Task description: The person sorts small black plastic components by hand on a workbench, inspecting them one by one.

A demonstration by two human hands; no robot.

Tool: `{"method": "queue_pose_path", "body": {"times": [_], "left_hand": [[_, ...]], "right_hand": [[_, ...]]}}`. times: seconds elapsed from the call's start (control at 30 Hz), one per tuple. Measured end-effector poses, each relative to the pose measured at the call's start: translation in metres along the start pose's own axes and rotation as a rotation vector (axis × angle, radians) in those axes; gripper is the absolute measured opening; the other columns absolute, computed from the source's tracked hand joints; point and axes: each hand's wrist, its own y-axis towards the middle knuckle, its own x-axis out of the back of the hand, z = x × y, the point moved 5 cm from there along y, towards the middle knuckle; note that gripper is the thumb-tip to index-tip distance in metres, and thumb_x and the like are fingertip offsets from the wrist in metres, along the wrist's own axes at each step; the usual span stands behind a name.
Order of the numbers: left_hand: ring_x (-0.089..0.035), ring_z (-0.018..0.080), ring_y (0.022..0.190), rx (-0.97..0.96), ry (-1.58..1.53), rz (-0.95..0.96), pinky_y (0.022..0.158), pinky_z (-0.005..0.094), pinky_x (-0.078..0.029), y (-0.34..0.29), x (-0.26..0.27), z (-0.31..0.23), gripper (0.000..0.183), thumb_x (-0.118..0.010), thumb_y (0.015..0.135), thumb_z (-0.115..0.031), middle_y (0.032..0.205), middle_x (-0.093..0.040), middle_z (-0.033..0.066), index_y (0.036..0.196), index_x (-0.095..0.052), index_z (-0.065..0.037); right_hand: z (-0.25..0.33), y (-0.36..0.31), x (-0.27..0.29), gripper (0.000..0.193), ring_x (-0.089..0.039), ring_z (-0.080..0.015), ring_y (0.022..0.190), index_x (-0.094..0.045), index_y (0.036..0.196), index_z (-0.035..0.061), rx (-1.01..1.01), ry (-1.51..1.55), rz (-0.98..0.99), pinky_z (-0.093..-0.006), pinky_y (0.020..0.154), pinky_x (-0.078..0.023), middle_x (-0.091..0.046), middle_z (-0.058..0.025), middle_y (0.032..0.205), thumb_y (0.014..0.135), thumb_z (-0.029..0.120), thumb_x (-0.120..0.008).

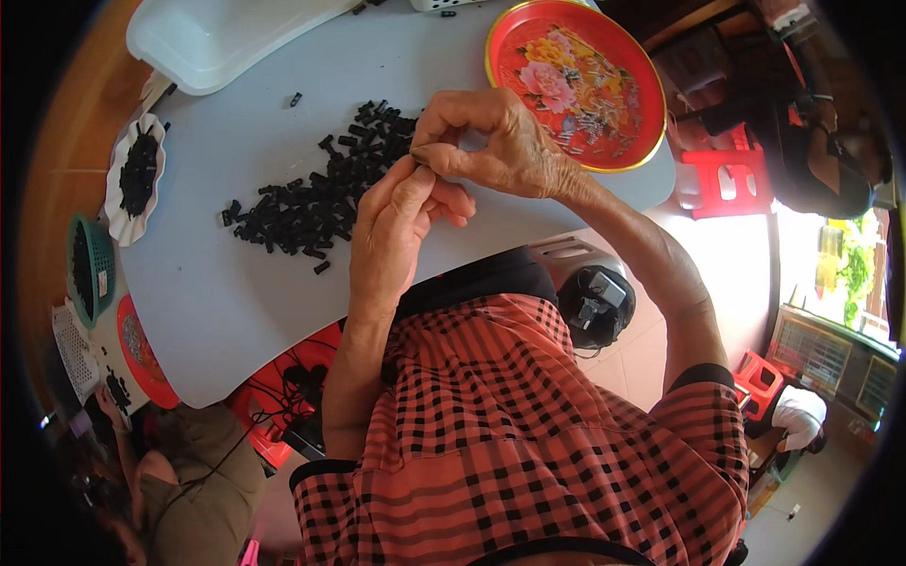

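Above the near side of a pile of small black plastic parts [316,203], my two hands meet fingertip to fingertip. My left hand [387,231] is closed in a pinch, and a dark bit of a small black plastic part [420,161] shows at its fingertips. From the right, my right hand [505,146] pinches thumb and forefinger at the same spot; whatever it grips is hidden by the fingers. Beyond my right hand lies a round red tray [652,141] with a gold rim and flower print, with many small silvery metal pieces [595,132] scattered in it.
On the grey table [208,325], a white basin [189,71] stands at the far left. Along the left edge are a white scalloped dish [123,222] of black parts and a green basket [101,269]. Other people sit nearby, one at lower left [212,472].
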Motion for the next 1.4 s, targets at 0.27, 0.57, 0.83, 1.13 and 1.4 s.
{"method": "queue_pose_path", "body": {"times": [0.27, 0.57, 0.83, 1.13, 1.4], "left_hand": [[-0.057, 0.0168, 0.076, -0.041, -0.017, -0.084, 0.075, 0.0292, -0.045, -0.020, 0.023, -0.011, 0.028, -0.039, 0.098, -0.019, 0.074, -0.061, 0.0112, 0.101, -0.050, 0.007], [-0.057, 0.0185, 0.079, -0.108, 0.016, -0.192, 0.077, 0.0297, -0.045, -0.027, 0.043, -0.028, 0.024, -0.040, 0.097, -0.014, 0.074, -0.061, 0.0113, 0.103, -0.051, 0.006], [-0.060, 0.0145, 0.076, -0.240, 0.252, -0.281, 0.070, 0.0254, -0.047, -0.025, 0.048, -0.030, 0.025, -0.043, 0.097, -0.016, 0.077, -0.064, 0.0106, 0.103, -0.054, 0.006], [-0.055, 0.0183, 0.076, -0.291, 0.080, -0.131, 0.071, 0.0310, -0.043, -0.021, 0.039, -0.036, 0.026, -0.041, 0.097, -0.018, 0.079, -0.064, 0.0137, 0.103, -0.052, 0.005], [-0.056, 0.0201, 0.079, -0.245, 0.052, -0.076, 0.072, 0.0327, -0.043, -0.027, 0.024, -0.039, 0.025, -0.038, 0.097, -0.018, 0.081, -0.063, 0.0152, 0.101, -0.049, 0.004]], "right_hand": [[-0.001, 0.103, -0.026, 0.014, -0.062, -0.0169, 0.066, -0.067, 0.093, 0.0031, 0.338, -0.376, 0.002, -0.0304, 0.060, -0.051, -0.065, -0.0076, 0.081, 0.080, 0.007, -0.064], [-0.026, 0.138, -0.065, 0.014, -0.062, -0.0289, 0.073, -0.063, 0.088, 0.0017, 0.344, -0.739, 0.305, -0.0371, 0.066, -0.051, -0.063, -0.0113, 0.085, 0.074, 0.002, -0.061], [-0.009, 0.097, -0.036, 0.016, -0.066, -0.0252, 0.067, -0.062, 0.087, 0.0001, 0.230, -0.554, 0.117, -0.0332, 0.064, -0.053, -0.067, -0.0130, 0.076, 0.072, 0.002, -0.060], [0.018, 0.042, -0.035, 0.010, -0.063, -0.0140, 0.065, -0.062, 0.083, 0.0014, 0.008, -0.146, 0.259, -0.0268, 0.066, -0.051, -0.062, -0.0047, 0.071, 0.074, 0.001, -0.060], [0.005, 0.013, -0.033, 0.017, -0.058, -0.0077, 0.075, -0.062, 0.096, -0.0008, -0.189, 0.331, 0.198, -0.0243, 0.071, -0.049, -0.062, -0.0009, 0.081, 0.079, 0.003, -0.061]]}}
